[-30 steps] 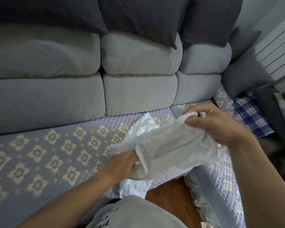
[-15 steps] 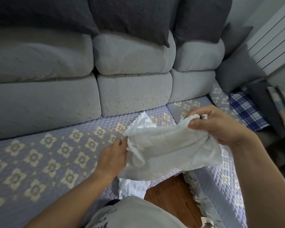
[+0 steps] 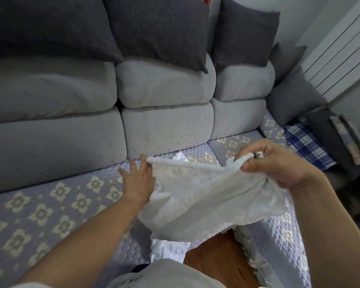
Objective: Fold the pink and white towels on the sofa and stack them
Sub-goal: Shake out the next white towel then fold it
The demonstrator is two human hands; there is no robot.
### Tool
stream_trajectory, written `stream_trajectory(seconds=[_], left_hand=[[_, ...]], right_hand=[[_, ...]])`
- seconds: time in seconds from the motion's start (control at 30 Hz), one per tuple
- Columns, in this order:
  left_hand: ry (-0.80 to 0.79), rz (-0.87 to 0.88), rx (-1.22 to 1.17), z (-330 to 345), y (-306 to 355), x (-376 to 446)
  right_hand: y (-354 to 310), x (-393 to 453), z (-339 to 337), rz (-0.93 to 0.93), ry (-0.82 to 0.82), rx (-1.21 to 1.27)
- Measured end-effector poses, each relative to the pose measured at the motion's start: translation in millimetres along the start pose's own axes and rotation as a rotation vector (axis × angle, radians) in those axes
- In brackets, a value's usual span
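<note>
A thin white towel (image 3: pixel 206 196) hangs stretched between my two hands above the front of the sofa seat (image 3: pixel 50 204). My right hand (image 3: pixel 279 165) pinches its right top corner, bunched in the fingers. My left hand (image 3: pixel 138 179) holds the left top corner with thumb and forefinger, the other fingers spread. Under the towel a white lace-edged cloth (image 3: pixel 168 249) lies over the seat's front edge, and its far tip (image 3: pixel 180 157) shows behind the towel. No pink towel is in view.
Grey back cushions (image 3: pixel 166 125) and dark pillows (image 3: pixel 158 28) line the sofa. A blue plaid cloth (image 3: pixel 308 145) and dark folded items lie on the right section. Wooden floor (image 3: pixel 216 258) shows between the seat sections. A white radiator (image 3: pixel 341 44) stands at the far right.
My left hand slid up and left along the towel's top edge to its corner, pulling that edge taut. My right hand kept its grip in about the same place.
</note>
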State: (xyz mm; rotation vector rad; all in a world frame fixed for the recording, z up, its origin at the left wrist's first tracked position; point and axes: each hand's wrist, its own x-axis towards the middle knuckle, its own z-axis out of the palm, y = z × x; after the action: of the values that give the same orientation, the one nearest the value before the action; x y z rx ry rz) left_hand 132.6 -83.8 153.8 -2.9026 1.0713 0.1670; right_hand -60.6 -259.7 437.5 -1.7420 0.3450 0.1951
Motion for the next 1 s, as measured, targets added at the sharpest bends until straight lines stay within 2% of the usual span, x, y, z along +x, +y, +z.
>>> stream_trajectory(seconds=[0.07, 0.17, 0.23, 0.3, 0.37, 0.43, 0.5, 0.57, 0.63, 0.7, 0.8, 0.93, 1.0], left_hand=[[0.084, 0.017, -0.070, 2.0, -13.3, 12.3], [0.240, 0.077, -0.358, -11.2, -25.0, 30.5], [0.321, -0.054, -0.642, -36.8, -36.0, 38.1], [0.337, -0.156, -0.779, -64.8, -66.6, 48.7], [0.392, -0.079, -0.667, -96.3, -110.9, 65.2], [0.503, 0.050, -0.526, -146.9, -146.5, 87.4], [0.677, 0.183, -0.410, -224.4, -163.9, 106.6], [0.846, 0.245, -0.328, -314.4, -161.3, 107.4], [1.014, 0.270, -0.317, -389.2, -151.5, 103.3], [1.108, 0.317, -0.289, -437.0, -140.1, 94.6], [1.085, 0.329, -0.188, -445.8, -130.7, 77.8], [0.881, 0.125, -0.361, -387.0, -118.0, 50.9], [0.777, 0.108, -0.409, -354.2, -103.8, 37.5]], right_hand=[[3.0, -9.0, -8.9, 0.009, 0.049, 0.019], [-0.1, -18.9, -18.8, 0.030, 0.087, 0.034], [-5.6, -15.2, -31.2, 0.071, 0.236, 0.006], [-5.9, 3.3, -55.6, 0.130, 0.459, -0.125], [-6.1, 33.1, -87.9, 0.198, 0.699, -0.339], [-20.1, 59.7, -113.4, 0.218, 0.810, -0.547], [-53.3, 77.0, -137.8, 0.161, 0.962, -0.691], [-107.8, 79.2, -158.7, -0.014, 1.222, -0.682], [-162.7, 70.5, -178.2, -0.198, 1.488, -0.565], [-196.4, 58.9, -194.2, -0.319, 1.644, -0.451], [-189.8, 52.2, -208.4, -0.339, 1.658, -0.487], [-105.0, 60.2, -227.5, -0.231, 1.470, -0.654], [-54.3, 64.7, -235.9, -0.190, 1.348, -0.724]])
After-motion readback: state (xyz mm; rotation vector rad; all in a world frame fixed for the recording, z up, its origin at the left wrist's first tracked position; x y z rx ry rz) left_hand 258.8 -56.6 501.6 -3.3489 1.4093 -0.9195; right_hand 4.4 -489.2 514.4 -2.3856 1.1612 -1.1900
